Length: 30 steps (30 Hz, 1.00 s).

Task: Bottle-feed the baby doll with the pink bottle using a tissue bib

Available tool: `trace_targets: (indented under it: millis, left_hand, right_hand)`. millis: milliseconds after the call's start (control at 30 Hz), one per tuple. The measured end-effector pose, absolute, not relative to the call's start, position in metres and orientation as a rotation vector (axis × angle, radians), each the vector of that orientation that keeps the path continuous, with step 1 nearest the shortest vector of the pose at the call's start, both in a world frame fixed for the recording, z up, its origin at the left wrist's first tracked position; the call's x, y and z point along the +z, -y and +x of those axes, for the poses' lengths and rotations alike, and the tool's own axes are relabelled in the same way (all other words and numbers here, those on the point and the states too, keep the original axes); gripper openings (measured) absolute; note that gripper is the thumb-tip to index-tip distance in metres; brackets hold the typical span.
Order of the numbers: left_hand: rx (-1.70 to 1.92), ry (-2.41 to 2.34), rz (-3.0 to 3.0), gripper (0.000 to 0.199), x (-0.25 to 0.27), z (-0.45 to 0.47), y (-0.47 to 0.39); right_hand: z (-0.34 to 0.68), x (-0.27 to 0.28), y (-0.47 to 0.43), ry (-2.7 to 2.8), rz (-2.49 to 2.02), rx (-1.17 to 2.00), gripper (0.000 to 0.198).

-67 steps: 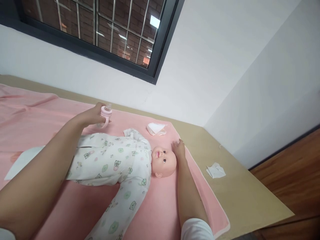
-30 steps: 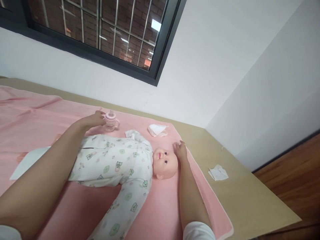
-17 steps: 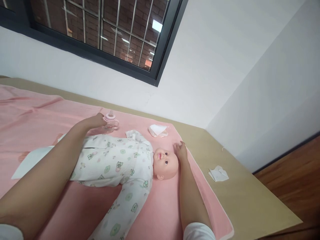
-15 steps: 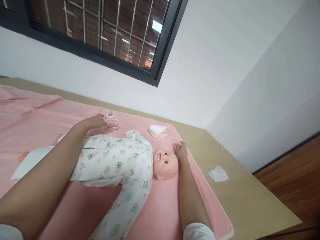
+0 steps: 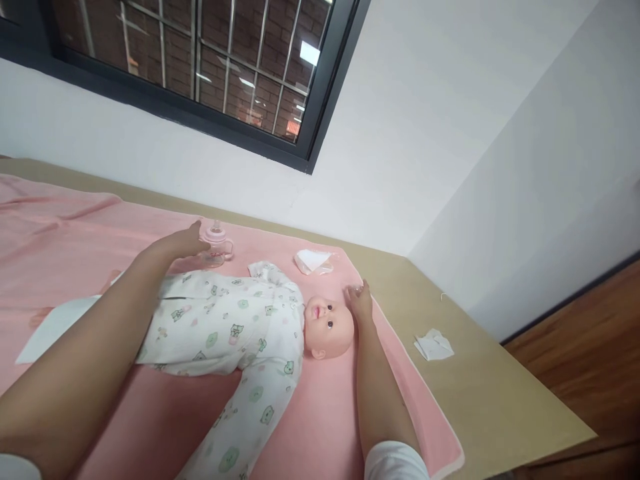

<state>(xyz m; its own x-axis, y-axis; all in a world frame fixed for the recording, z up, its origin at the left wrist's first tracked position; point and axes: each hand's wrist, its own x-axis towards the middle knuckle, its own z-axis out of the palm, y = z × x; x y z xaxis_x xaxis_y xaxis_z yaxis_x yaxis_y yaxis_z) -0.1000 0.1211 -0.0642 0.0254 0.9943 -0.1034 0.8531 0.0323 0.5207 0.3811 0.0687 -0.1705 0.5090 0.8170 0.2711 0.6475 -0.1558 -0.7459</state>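
At your near side, white sleeves (image 5: 395, 461) sit at both forearms, over a pink blanket (image 5: 320, 413) spread on the wooden table (image 5: 485, 400). Blanket's near right corner lies just inside the table's near edge.

Baby doll (image 5: 225, 327) is next: on its back, head toward the table's right edge, in a white bear-print top (image 5: 200, 333). One of its sleeves runs to the near edge, the other toward the far edge. White cloth (image 5: 60, 323) around the lower body, partly behind your left forearm.

Crumpled white tissue (image 5: 434, 345) is on bare table, between the blanket's right edge and the table's right edge.

Your right hand (image 5: 359, 300) is at the blanket's right edge, just beyond the doll's head; fingers curl around a small clear object (image 5: 357, 289), too small to identify. Can't tell if it's gripped.

Your left hand (image 5: 187, 242) reaches past the doll to the pink-topped baby bottle (image 5: 216, 248), upright near the blanket's far edge, teat up. Fingers at its left side; can't tell whether grasping or released.

Right of the bottle, near the blanket's far right corner: plastic-wrapped white tissue packet (image 5: 314, 261). Beyond the far edge, white wall (image 5: 380, 167), then barred window (image 5: 210, 60).
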Motion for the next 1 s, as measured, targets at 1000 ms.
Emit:
trace_targets:
  millis: [1000]
  left_hand:
    - [0.253, -1.235, 2.469, 0.060, -0.013, 0.089, -0.055]
  right_hand:
    - [0.313, -0.167, -0.076, 1.971, -1.600, 0.331, 0.021]
